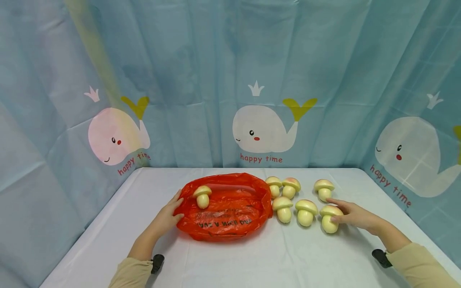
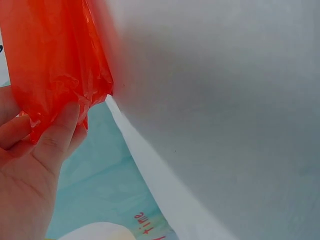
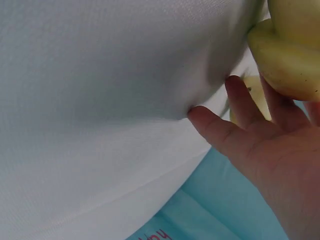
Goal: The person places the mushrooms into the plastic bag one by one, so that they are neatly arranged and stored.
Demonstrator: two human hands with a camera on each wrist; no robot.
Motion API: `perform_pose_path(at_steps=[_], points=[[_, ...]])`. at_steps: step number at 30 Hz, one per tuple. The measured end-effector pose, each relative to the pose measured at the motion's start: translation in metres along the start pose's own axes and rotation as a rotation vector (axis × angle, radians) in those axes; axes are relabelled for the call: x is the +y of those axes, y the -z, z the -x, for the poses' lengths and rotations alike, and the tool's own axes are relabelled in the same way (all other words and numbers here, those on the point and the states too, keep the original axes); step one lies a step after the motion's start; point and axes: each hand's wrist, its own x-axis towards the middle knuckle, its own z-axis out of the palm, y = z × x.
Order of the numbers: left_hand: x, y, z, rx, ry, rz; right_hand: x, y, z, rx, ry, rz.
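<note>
A red plastic bag (image 1: 230, 234) with dark print lies spread with its mouth up; one pale yellow mushroom-shaped piece (image 1: 203, 198) is in it. My left hand (image 1: 166, 216) grips the bag's left edge, red film (image 2: 50, 60) between thumb and fingers. To the right, my right hand (image 1: 356, 216) reaches around the nearest mushroom-shaped piece (image 1: 329, 225), thumb overlapping its stem. In the right wrist view the fingers of that hand (image 3: 280, 150) are extended and spread beside the piece (image 3: 295, 60), two fingertips down at the white cloth.
Several more mushroom-shaped pieces stand between the bag and my right hand, including a front one (image 1: 306, 216) and a back one (image 1: 324, 190). White cloth (image 1: 252, 260) covers the table. Blue curtains with whale prints (image 1: 264, 130) hang behind and at the sides.
</note>
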Motion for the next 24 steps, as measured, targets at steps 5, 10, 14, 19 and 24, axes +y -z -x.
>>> perform_pose_path(at_steps=[5,10,14,19,24], points=[[-0.002,-0.001,0.000,0.000,-0.003,0.005,-0.003,0.002,0.001,0.008,-0.010,-0.006],[-0.002,0.000,0.000,0.003,0.002,0.010,-0.011,0.007,0.004,0.014,-0.015,-0.044],[-0.001,0.000,-0.001,0.006,0.008,0.014,-0.018,0.013,0.005,0.048,0.000,-0.113],[-0.002,-0.002,0.000,0.003,0.015,0.020,-0.030,0.020,0.005,0.084,0.046,-0.218],[-0.003,-0.001,0.001,-0.003,0.015,0.027,-0.043,0.023,0.002,0.112,0.082,-0.309]])
